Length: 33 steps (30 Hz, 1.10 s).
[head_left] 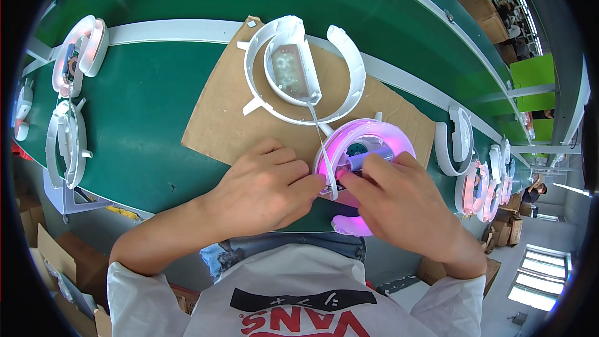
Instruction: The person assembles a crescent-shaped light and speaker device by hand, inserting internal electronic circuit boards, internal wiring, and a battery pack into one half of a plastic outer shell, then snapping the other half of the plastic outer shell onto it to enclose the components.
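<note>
A curved white plastic housing (355, 68) with a clouded inset panel lies face up on a cardboard sheet (215, 109). A flat white cable (319, 134) runs from it to a ring-shaped housing (397, 139) that glows pink. Inside the glowing ring sit a purple cylinder (367, 158) and a dark round part. My left hand (271, 184) is closed, its fingertips at the ring's left edge beside the cable's end. My right hand (399, 200) reaches over the ring, thumb and forefinger pinched near the same spot. What either pinch holds is hidden.
Other curved housings, some glowing pink, lie at the left (93, 50) and right (465, 190) of the green table (143, 106). A white rail (168, 30) crosses behind the cardboard. Open cardboard boxes (53, 253) stand on the floor at lower left.
</note>
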Available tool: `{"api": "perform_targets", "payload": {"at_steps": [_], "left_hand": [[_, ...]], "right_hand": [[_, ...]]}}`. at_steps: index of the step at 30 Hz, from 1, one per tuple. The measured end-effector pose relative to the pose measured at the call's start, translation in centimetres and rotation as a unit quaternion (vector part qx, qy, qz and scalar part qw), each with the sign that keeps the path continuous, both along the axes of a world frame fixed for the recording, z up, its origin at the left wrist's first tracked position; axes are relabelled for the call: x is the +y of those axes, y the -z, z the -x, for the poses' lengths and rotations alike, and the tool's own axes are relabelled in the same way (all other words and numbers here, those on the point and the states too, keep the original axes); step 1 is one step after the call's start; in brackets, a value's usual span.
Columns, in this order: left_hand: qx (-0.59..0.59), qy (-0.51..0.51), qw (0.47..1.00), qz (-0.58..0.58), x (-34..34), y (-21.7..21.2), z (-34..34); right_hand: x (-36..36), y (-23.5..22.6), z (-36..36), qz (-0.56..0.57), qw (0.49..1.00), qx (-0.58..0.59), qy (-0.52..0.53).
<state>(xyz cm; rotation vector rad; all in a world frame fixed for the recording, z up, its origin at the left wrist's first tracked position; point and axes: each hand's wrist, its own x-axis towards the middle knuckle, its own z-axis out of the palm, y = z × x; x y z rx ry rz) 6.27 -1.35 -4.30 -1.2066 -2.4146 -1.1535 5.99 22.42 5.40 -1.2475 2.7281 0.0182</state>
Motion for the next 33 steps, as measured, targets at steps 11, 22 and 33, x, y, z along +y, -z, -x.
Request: {"api": "perform_targets", "payload": {"at_steps": [11,22,33], "left_hand": [[0.004,-0.006,1.000,-0.009,0.1,0.0,0.0],[-0.004,0.000,1.000,-0.007,0.0,-0.1,0.2],[0.010,-0.016,1.000,-0.008,-0.2,0.0,-0.2]], "right_hand": [[0.5,0.0,-0.5,0.081,0.996,0.034,-0.002],[-1.1,-0.2,-0.1,-0.022,0.999,0.025,0.025],[-0.6,-0.9,-0.2,0.020,0.999,-0.039,-0.015]]}}
